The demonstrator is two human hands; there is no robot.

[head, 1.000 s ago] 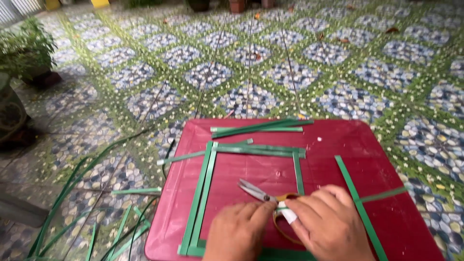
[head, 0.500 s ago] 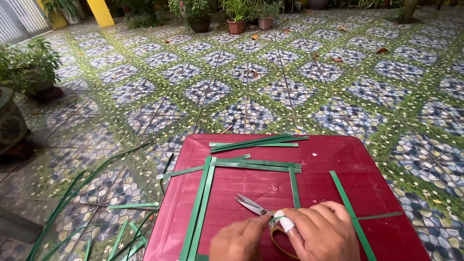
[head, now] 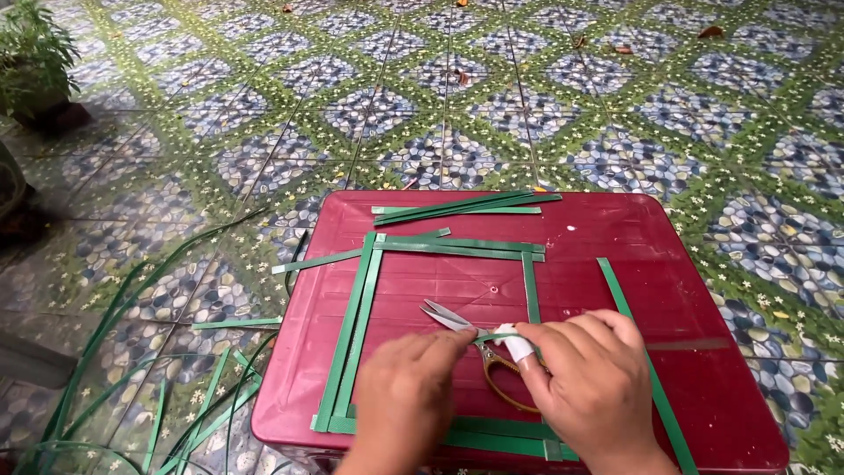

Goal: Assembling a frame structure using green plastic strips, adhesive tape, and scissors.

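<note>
Nearest, the left hand pinches a thin green leaf strip, fingertips closed on it. The right hand grips scissors, blades open around the strip, above a red plastic table. Beyond lies a patterned tiled floor.

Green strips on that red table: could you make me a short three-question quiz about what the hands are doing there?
1. True or false: the scissors lie on the red table.
2. What do both hands pinch between them? A) a green strip B) a leaf C) a cord
3. Which hand has a white wrap on one finger?

Key: 1 true. 2 A, the small green strip, held by the left hand and right hand. 3 right.
</note>
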